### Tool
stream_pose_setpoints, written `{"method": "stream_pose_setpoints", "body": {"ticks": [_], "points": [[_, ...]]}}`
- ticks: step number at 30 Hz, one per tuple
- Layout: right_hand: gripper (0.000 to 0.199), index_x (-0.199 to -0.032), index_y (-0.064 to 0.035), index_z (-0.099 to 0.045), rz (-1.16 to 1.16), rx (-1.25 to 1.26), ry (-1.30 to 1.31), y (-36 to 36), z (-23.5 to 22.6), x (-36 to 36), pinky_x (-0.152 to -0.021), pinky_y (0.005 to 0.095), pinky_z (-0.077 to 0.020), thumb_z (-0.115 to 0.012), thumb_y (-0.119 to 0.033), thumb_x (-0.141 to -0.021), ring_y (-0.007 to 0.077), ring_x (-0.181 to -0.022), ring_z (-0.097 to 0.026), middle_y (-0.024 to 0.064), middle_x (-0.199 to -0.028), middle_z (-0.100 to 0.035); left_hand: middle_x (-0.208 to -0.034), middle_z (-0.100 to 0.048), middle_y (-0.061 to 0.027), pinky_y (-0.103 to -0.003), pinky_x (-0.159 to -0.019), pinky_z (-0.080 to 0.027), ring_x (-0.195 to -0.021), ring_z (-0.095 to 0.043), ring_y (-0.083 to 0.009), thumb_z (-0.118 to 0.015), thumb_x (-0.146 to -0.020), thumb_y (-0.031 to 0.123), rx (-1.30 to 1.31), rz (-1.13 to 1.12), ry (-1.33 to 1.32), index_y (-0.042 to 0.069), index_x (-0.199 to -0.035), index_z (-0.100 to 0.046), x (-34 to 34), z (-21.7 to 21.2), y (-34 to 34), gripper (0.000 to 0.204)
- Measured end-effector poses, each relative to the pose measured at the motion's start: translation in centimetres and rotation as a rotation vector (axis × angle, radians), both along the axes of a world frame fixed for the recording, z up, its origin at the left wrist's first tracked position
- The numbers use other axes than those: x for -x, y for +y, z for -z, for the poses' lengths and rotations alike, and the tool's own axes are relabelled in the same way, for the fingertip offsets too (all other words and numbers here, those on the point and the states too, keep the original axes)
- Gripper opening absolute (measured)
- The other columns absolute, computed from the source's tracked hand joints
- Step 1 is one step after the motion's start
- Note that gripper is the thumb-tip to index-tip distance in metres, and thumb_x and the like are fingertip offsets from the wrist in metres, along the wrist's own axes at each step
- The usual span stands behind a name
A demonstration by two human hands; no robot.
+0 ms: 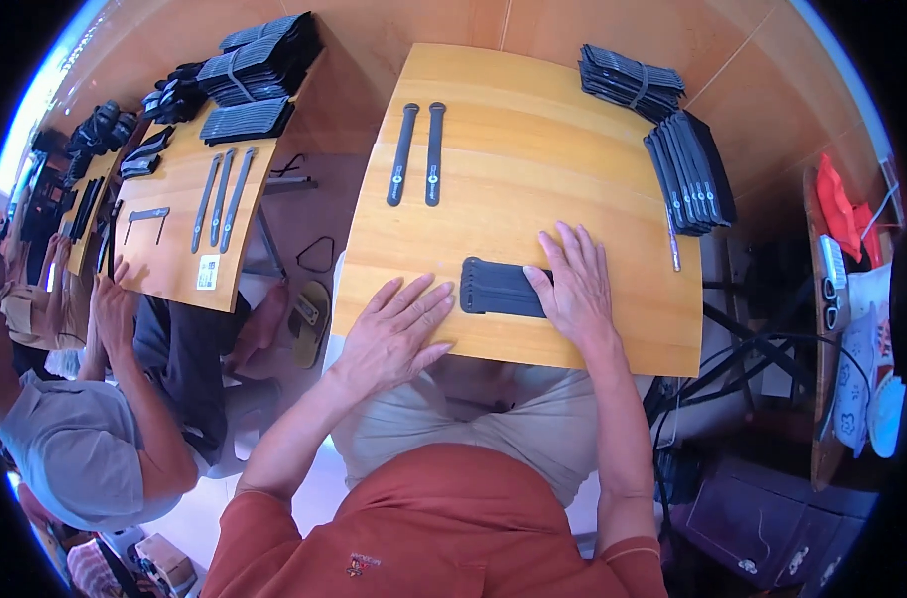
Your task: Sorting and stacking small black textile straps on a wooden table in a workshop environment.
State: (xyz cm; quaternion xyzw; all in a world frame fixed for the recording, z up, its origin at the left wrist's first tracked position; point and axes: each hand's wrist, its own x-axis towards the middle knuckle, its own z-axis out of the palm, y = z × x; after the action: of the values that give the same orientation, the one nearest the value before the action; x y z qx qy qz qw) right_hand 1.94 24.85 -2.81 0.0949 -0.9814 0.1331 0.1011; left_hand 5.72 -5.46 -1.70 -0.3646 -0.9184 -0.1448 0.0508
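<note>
While the right hand (576, 289) lies flat, fingers spread, on the right end of a stack of black straps (500, 287), we see the left hand (401, 329) resting open, palm down, on the board (533, 159) just left of the stack, gripping nothing. Stack sits near the board's front edge, between both hands; long axis runs left–right, rounded ends pointing twd the left hand. To square it well, we judge: keep right palm pressing down, nudge w/ left fingertips against the rounded ends so edges align, no fanning. Two single straps (418, 152) lie farther back, lengthwise front-to-back; bundled straps (633, 82) at far right corner.
</note>
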Motion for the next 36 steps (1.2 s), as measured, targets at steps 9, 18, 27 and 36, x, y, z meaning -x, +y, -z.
{"method": "stream_pose_setpoints", "body": {"ticks": [9, 18, 27, 36], "points": [[0.050, -0.141, -0.0046, -0.061, -0.248, 0.082, 0.056, -10.6, 0.1, 6.3, -0.123, 0.0526, -0.0296, -0.060, -0.034, -0.102, 0.0368, -0.147, -0.041, 0.0156, -0.152, -0.054, -0.152, -0.058, -0.0099, -0.048, -0.123, -0.032, -0.146, -0.047, -0.0292, -0.068, -0.097, 0.037, -0.151, -0.120, 0.042, 0.005, -0.135, -0.066, -1.7, 1.2, 0.8, 0.050], [0.048, -0.140, -0.0068, -0.063, -0.127, -0.135, -0.047, -3.4, -1.5, 8.5, -0.123, 0.0499, -0.0310, -0.055, -0.037, -0.104, 0.0342, -0.147, -0.043, 0.0106, -0.152, -0.057, -0.149, -0.060, -0.0088, -0.047, -0.121, -0.034, -0.143, -0.050, -0.0287, -0.069, -0.095, 0.037, -0.190, -0.118, 0.031, 0.006, -0.133, -0.068, -1.7, 1.4, 0.8, 0.048], [0.036, -0.125, -0.0009, -0.069, 0.021, -0.044, -0.049, 9.2, -2.4, 0.4, -0.113, 0.0438, -0.0453, -0.058, -0.027, -0.103, 0.0346, -0.135, -0.056, 0.0136, -0.139, -0.066, -0.147, -0.061, -0.0085, -0.048, -0.120, -0.036, -0.142, -0.052, -0.0293, -0.072, -0.094, 0.035, -0.197, -0.134, 0.061, 0.006, -0.132, -0.068, -1.5, 1.5, 0.8, 0.048], [0.040, -0.126, -0.0005, -0.068, -0.009, -0.079, -0.021, 10.9, -3.3, -11.5, -0.112, 0.0455, -0.0465, -0.070, -0.024, -0.094, 0.0382, -0.134, -0.055, 0.0153, -0.139, -0.065, -0.148, -0.060, -0.0098, -0.049, -0.121, -0.035, -0.142, -0.051, -0.0309, -0.072, -0.094, 0.031, -0.181, -0.111, 0.075, 0.005, -0.132, -0.067, -1.7, 1.4, 0.9, 0.046]]}}
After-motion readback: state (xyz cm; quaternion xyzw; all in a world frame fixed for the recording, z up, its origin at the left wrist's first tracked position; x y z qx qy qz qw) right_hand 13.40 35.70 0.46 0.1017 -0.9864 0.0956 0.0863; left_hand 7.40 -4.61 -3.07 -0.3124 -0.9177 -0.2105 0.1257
